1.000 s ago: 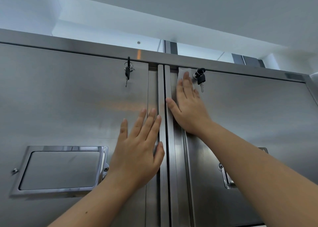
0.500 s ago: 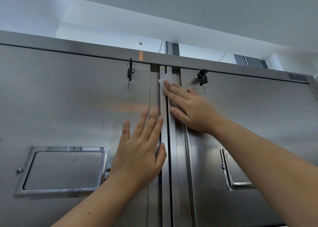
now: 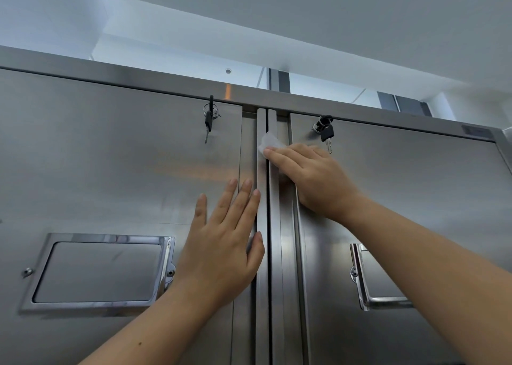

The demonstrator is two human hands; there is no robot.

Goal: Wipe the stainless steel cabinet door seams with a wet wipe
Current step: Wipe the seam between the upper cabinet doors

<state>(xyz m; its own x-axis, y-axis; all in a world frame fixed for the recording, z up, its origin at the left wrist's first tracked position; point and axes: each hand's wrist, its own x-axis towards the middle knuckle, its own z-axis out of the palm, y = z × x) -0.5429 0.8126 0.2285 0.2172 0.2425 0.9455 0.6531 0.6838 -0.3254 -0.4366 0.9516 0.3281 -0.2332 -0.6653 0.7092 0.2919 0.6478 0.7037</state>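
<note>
At the upper part of the centre seam, where the left door meets the right door, the wet wipe lies flat across the two raised edge strips. The right hand presses it there. Its fingers are straight and close together, and only their tips cover the lower edge of the wipe. The rest of the wipe shows at 11 o'clock from them.

The left hand rests flat on the left door at 7 o'clock from the wipe. Its fingers are slightly spread and its thumb lies on the edge strip. It holds nothing.

The main risk seems to be the grip: the wipe is pressed, not pinched, so a fast stroke on smooth steel could leave it behind or let it fall. Flat fingers may also carry the wipe over the strips without entering the dark groove, so the seam itself would not be cleaned. The right key hangs near, at 1 o'clock from the right hand, and a wide sweep could catch it.
</note>
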